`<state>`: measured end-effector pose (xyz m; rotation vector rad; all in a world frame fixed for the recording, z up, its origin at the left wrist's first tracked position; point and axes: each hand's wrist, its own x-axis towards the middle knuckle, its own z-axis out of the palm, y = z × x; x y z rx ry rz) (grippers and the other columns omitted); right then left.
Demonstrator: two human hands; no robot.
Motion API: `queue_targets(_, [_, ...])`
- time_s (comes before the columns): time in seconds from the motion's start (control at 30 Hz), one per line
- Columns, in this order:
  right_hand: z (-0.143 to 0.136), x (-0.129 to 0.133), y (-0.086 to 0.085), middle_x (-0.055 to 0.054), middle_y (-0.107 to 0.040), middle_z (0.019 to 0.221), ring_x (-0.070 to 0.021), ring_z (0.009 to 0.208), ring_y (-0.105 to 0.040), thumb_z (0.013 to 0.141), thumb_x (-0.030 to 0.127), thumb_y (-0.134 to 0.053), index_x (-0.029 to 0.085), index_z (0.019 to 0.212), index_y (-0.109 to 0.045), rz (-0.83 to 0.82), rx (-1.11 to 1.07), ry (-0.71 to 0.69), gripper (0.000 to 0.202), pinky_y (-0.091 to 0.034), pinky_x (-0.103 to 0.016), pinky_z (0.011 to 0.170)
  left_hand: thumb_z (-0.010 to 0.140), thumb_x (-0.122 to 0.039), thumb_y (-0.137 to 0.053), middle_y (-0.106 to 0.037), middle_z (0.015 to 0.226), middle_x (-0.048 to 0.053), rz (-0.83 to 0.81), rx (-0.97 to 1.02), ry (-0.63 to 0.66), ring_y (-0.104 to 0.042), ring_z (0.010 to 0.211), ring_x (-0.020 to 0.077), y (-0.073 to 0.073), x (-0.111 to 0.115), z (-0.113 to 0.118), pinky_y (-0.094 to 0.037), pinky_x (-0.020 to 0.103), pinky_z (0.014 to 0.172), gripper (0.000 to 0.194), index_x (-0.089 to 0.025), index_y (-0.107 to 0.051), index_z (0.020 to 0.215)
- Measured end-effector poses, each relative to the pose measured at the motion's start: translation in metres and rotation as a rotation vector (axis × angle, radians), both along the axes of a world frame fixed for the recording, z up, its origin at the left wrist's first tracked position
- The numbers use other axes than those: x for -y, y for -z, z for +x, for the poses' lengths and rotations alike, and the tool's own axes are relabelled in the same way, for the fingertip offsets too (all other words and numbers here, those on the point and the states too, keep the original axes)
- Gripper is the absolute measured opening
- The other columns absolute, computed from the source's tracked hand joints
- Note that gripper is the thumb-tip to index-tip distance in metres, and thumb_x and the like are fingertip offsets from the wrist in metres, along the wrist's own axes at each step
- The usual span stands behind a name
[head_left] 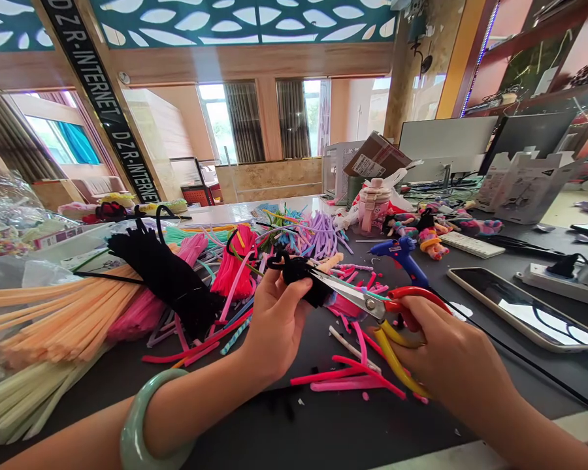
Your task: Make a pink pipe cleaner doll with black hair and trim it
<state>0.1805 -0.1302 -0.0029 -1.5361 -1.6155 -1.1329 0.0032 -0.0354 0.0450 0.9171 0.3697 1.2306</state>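
Observation:
My left hand [281, 326] is closed around a small pipe-cleaner doll [318, 290] with a fuzzy black part like hair; a peach limb and a pink and blue end stick out beyond it. My fingers hide some of it. In my right hand [451, 346] is a pair of scissors [371, 304] with one red and one yellow handle, my fingers in the loops. The blades reach left to the black part, next to my left thumb; I cannot tell whether they touch it. Cut pink and red pipe-cleaner pieces [347, 378] lie below the scissors.
Bundles of black [171, 281], peach [78, 313] and hot pink [235, 261] pipe cleaners lie on the left. A blue glue gun [399, 254] stands behind the scissors. To the right are a phone [524, 307], a power strip [566, 281] and a cable. A pink bottle [374, 205] and finished dolls [428, 235] are further back.

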Motion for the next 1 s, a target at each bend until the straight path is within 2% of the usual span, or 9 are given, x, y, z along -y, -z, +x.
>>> queue_targets(0.27, [-0.0050, 0.0015, -0.0012, -0.001, -0.063, 0.060, -0.0144, 0.045, -0.059, 0.098, 0.046, -0.035, 0.021, 0.081, -0.058, -0.028, -0.029, 0.006, 0.038, -0.037, -0.026, 0.044, 0.058, -0.013, -0.080, -0.065, 0.075, -0.006, 0.031, -0.021, -0.018, -0.059, 0.073, 0.0101, 0.0004, 0.0031, -0.0010, -0.052, 0.024, 0.071, 0.026, -0.021, -0.066, 0.078])
queue_targets(0.4, [-0.0073, 0.0021, -0.0005, -0.003, -0.070, 0.067, -0.0154, 0.046, -0.059, 0.094, 0.040, -0.040, 0.022, 0.079, -0.058, -0.041, -0.066, 0.027, 0.030, -0.038, -0.028, 0.043, 0.058, -0.012, -0.079, -0.064, 0.075, -0.006, 0.044, -0.012, -0.008, -0.058, 0.072, 0.0102, -0.0009, 0.0043, -0.0020, -0.050, 0.024, 0.070, 0.027, -0.021, -0.065, 0.079])
queue_targets(0.6, [-0.0077, 0.0035, -0.0023, -0.003, -0.069, 0.064, -0.0159, 0.043, -0.058, 0.090, 0.034, -0.041, 0.022, 0.080, -0.059, -0.032, -0.013, 0.035, 0.024, -0.036, -0.027, 0.042, 0.058, -0.013, -0.079, -0.062, 0.070, -0.006, 0.062, -0.025, 0.004, -0.057, 0.069, 0.0094, -0.0035, 0.0039, -0.0042, -0.048, 0.023, 0.067, 0.025, -0.020, -0.064, 0.077])
queue_targets(0.87, [-0.0065, 0.0029, 0.0007, 0.000, -0.068, 0.060, -0.0149, 0.044, -0.057, 0.090, 0.039, -0.040, 0.025, 0.076, -0.059, -0.056, -0.068, 0.049, 0.027, -0.035, -0.027, 0.044, 0.060, -0.014, -0.076, -0.061, 0.069, -0.006, 0.063, -0.033, 0.011, -0.058, 0.068, 0.0099, -0.0011, 0.0042, -0.0052, -0.049, 0.023, 0.065, 0.020, -0.019, -0.064, 0.074])
queue_targets(1.0, [-0.0057, 0.0032, -0.0008, 0.001, -0.067, 0.058, -0.0141, 0.041, -0.055, 0.089, 0.041, -0.042, 0.025, 0.075, -0.059, -0.069, -0.087, 0.010, 0.027, -0.035, -0.026, 0.042, 0.059, -0.014, -0.076, -0.062, 0.068, -0.006, 0.056, -0.034, 0.000, -0.058, 0.068, 0.0107, -0.0008, 0.0041, -0.0050, -0.049, 0.023, 0.065, 0.018, -0.019, -0.065, 0.073])
